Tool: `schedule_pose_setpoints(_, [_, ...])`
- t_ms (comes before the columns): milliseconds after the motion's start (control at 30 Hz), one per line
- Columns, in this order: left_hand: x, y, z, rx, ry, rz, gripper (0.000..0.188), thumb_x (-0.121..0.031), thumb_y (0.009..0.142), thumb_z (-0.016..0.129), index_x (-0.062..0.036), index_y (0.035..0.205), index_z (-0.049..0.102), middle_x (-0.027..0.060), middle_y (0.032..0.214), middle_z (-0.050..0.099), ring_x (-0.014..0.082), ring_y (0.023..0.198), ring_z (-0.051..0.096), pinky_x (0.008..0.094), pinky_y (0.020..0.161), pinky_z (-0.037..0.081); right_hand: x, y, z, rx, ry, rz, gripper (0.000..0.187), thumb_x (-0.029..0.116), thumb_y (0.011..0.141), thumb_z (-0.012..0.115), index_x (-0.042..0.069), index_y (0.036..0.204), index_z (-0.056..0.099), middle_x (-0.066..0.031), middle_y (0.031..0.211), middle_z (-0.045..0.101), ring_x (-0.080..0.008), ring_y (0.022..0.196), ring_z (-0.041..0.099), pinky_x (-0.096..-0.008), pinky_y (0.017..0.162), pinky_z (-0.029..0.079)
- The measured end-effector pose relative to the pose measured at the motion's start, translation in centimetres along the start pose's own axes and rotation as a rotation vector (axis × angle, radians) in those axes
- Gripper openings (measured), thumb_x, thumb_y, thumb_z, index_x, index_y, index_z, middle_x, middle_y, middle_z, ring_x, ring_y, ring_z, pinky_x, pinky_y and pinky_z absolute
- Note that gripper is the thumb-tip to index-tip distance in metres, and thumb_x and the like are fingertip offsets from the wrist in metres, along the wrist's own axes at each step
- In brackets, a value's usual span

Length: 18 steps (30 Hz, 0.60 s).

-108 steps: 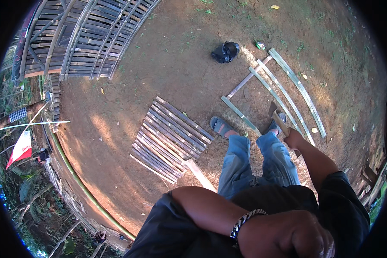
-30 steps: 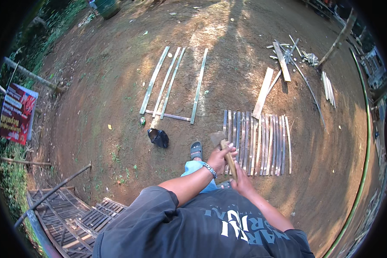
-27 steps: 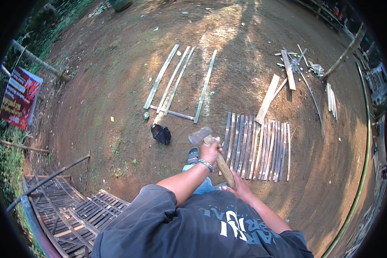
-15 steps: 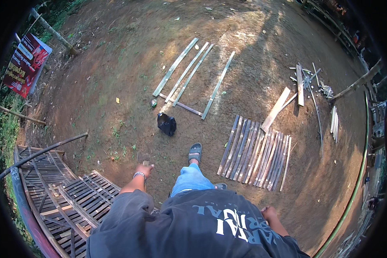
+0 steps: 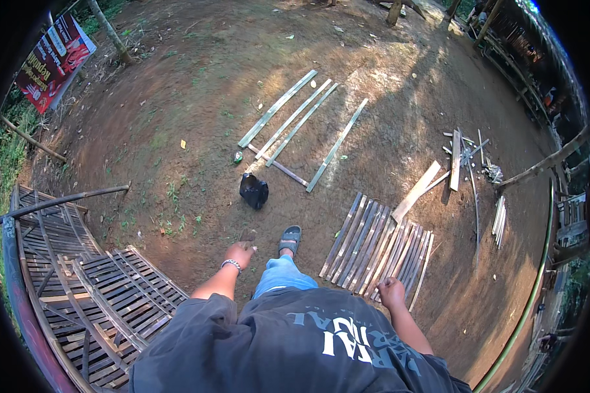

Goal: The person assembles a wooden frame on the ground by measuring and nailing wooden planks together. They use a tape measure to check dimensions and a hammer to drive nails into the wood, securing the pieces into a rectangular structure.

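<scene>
My left hand [image 5: 240, 255], with a bracelet at the wrist, is out in front of me over bare soil. Its fingers are curled around something small, blurred and brownish that I cannot make out. My right hand [image 5: 391, 292] is closed too, above the near edge of a row of bamboo slats [image 5: 367, 245] lying side by side on the ground. Whether anything is inside it is hidden. Neither hand touches the slats. One sandalled foot [image 5: 290, 241] shows between the hands and a black plastic bag [image 5: 254, 192].
Several long bamboo strips [image 5: 277, 109] lie ahead, meeting a crosspiece [image 5: 287, 174]. A plank [image 5: 415, 192] rests on the slat row; scrap wood [image 5: 465, 157] lies beyond. Slatted bamboo furniture [image 5: 121, 288] stands at left with a pole [image 5: 65, 204] across it. A green pole [image 5: 534, 295] runs along the right.
My right hand has swung forward from beside my body to above the slats. My left hand has shifted slightly right. The slats and strips now sit lower in view.
</scene>
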<state>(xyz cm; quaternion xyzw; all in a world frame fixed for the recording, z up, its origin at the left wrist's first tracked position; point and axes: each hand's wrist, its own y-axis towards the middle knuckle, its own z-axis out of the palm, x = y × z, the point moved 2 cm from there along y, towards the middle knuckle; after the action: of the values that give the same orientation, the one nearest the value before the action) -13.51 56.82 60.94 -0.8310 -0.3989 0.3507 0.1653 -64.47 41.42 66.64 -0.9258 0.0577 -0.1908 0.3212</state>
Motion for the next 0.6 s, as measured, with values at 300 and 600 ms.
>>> schedule_pose_setpoints(300, [-0.1, -0.1, 2.1, 0.01, 0.037, 0.041, 0.052, -0.045, 0.086, 0.073, -0.0035, 0.117, 0.072, 0.0254, 0.116, 0.07, 0.0427, 0.111, 0.066, 0.0478, 0.096, 0.052, -7.1, -0.1, 0.4, -0.318, -0.049, -0.077, 0.048, 0.006, 0.079, 0.073, 0.011, 0.127, 0.071, -0.0197, 0.123, 0.071, -0.0347, 0.121, 0.065, -0.0397, 0.104, 0.051])
schedule_pose_setpoints(600, [6.4, -2.6, 3.7, 0.145, 0.229, -0.167, 0.054, -0.045, 0.084, 0.075, -0.0015, 0.117, 0.072, 0.0249, 0.12, 0.07, 0.0419, 0.114, 0.065, 0.0471, 0.097, 0.052, -18.8, -7.7, 3.3, -0.128, -0.187, 0.318, 0.086, 0.021, 0.071, 0.088, 0.009, 0.148, 0.052, -0.0246, 0.141, 0.058, -0.0333, 0.132, 0.058, -0.0404, 0.11, 0.047])
